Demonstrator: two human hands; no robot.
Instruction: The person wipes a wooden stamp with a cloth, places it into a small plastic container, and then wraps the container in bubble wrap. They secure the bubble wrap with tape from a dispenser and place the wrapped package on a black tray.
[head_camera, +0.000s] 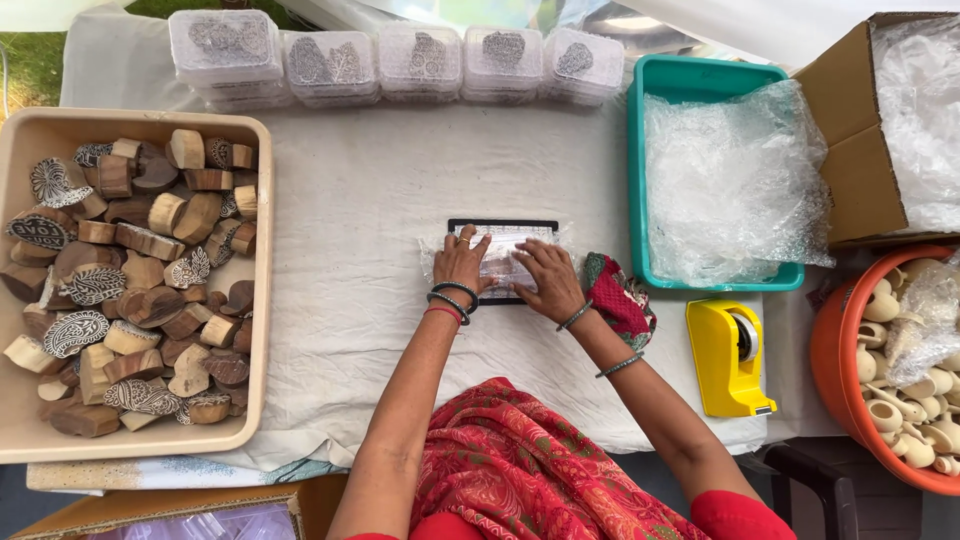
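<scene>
**Bubble-wrapped block under both hands at the centre of the frame**

Bubble-wrapped flat parcel lies on the white cloth-covered worktop, in the centre of the frame, on top of a dark rectangular board. The left hand presses flat on the left part of the parcel, fingers spread narrow. The right hand rests on its right part, fingers bent on the wrap; neither hand lifts it.

At the left of the frame a beige plastic tray holds many carved wooden printing blocks. Clear plastic boxes stand in a row along the upper edge. At the right, a teal tub holds loose bubble wrap, and a yellow tape dispenser lies just below it.
</scene>
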